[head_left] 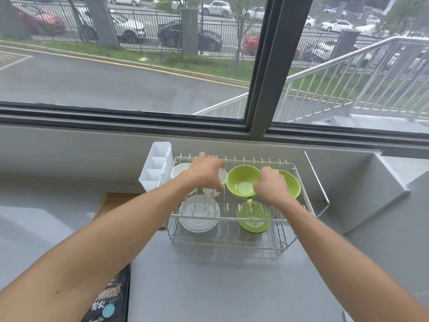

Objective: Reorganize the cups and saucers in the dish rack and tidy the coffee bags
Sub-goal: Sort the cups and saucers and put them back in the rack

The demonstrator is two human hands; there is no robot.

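A wire dish rack [228,242] stands on the grey counter below the window. On its upper tier my left hand [205,171] grips a white cup [221,180], beside another white cup [180,171] at the far left. My right hand [270,185] holds the rim between two green cups, one [241,183] to its left and one [291,184] partly hidden behind it. On the lower tier lie a white saucer [198,217] and a green saucer [254,219]. A black coffee bag [109,300] lies at the bottom left under my left forearm.
A white plastic cutlery holder [155,167] hangs on the rack's left end. A wooden board [116,203] lies on the counter left of the rack. The window sill and a grey ledge step run behind and to the right.
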